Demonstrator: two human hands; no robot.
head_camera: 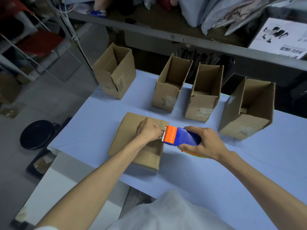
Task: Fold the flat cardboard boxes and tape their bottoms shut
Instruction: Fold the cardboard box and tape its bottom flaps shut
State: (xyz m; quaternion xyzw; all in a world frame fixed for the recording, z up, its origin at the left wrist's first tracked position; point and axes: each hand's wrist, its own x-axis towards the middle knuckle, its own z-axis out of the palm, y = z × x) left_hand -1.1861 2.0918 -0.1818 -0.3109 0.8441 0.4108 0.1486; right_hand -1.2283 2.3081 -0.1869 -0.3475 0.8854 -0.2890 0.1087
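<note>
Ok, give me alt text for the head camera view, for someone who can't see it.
A person's right hand holds a blue and orange tape dispenser at the edge of a cardboard box with closed flaps on a blue-covered table, while the left hand pinches at the dispenser's toothed end. Four open-topped boxes stand behind.

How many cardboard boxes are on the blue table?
5: the nearest box, bottom up; the far-left box, open; the two middle boxes, open; the right box, open. None seem hidden.
</note>
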